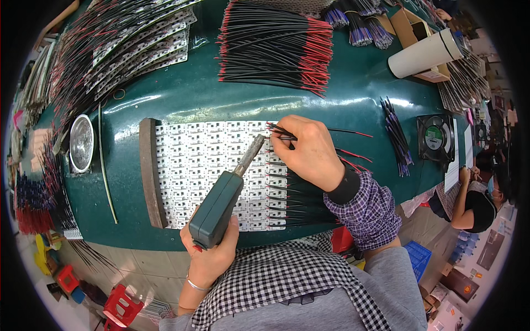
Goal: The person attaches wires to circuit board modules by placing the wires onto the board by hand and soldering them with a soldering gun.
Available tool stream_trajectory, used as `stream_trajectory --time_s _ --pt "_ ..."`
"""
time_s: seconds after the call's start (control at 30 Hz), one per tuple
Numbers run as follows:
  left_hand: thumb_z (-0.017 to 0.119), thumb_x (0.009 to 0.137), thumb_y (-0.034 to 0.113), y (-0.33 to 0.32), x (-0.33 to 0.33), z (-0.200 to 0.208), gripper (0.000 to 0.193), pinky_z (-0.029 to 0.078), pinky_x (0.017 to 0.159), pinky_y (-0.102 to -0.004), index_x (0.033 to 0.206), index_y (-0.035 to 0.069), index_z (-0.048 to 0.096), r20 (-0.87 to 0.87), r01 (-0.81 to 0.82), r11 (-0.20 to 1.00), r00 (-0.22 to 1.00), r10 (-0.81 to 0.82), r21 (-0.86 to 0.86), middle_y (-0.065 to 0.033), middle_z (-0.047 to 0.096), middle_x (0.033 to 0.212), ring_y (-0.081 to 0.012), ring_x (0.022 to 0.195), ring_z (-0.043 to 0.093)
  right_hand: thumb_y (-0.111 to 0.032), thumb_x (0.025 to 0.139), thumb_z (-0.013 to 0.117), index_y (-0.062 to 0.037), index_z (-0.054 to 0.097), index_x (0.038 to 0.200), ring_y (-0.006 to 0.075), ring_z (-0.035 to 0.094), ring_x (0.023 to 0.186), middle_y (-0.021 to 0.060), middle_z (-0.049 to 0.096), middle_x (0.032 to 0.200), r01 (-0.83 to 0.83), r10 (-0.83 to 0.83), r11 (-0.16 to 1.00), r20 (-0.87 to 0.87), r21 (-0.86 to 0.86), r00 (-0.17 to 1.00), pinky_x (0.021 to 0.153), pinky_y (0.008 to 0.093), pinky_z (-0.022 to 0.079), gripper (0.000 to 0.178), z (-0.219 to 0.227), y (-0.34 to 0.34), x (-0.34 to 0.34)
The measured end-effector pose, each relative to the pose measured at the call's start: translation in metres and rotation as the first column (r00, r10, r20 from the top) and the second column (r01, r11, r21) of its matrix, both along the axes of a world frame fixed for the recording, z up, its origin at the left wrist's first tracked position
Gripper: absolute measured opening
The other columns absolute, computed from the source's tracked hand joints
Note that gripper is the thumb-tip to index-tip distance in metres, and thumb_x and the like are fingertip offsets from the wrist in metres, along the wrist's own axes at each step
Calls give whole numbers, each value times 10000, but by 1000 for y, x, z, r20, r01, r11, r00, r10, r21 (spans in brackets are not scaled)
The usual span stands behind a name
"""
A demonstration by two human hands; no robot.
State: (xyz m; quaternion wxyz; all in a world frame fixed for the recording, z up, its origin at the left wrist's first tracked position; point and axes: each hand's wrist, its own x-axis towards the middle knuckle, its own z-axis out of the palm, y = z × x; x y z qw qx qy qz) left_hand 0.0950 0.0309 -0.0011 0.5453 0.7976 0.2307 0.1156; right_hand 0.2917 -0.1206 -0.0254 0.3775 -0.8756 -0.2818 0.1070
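Observation:
My left hand (212, 255) is wrapped round the body of a dark green soldering gun (217, 207), whose metal barrel points up and right over a white circuit board panel (190, 160). At the panel's upper right corner, my right hand (313, 151) pinches a thin black wire (279, 130). The wire's inner end lies at the board's edge, close to the gun's tip. Below that hand, several black wires (303, 201) run rightward from the right column of boards, partly under my right forearm. A brown bar (149, 171) lies along the panel's left edge.
Black wires with red ends (265, 47) are piled at the back. A round metal dish (82, 143) stands left, a fan (435, 139) and purple-black wires (396, 135) right. A white cylinder (425, 53) stands back right. Another person (476, 204) sits at far right.

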Motion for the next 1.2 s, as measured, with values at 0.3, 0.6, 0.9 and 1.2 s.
stream_trajectory --time_s 0.3,0.6,0.9,1.2 --pt "742 838 -29 3 -25 -15 237 496 571 -238 1066 -38 682 -51 -49 996 998 45 -72 -58 682 860 -100 649 606 -71 817 659 35 620 808 367 626 672 168 634 770 3 -4 999 -21 -34 1000 612 458 480 113 4 1 0" --pt "752 790 23 -2 -11 -6 108 481 551 -280 886 -7 713 -7 -48 999 999 48 -7 -74 677 733 -172 552 606 -96 802 664 41 656 793 341 647 634 181 650 691 -24 31 998 -156 51 987 626 417 504 137 6 -2 16" --pt "753 792 25 -1 -9 -4 100 488 591 -287 880 8 710 29 25 996 999 -27 82 -65 669 744 -153 573 598 -77 790 666 38 667 806 351 660 662 180 666 714 -50 54 998 -113 38 992 641 418 519 116 8 3 12" --pt "722 823 -31 -3 -33 -9 197 493 562 -265 1014 -34 673 -1 -201 946 978 207 -255 -113 686 931 -140 625 616 -55 808 648 23 612 792 389 631 763 178 643 798 -104 109 991 54 -86 993 689 481 494 88 12 7 4"
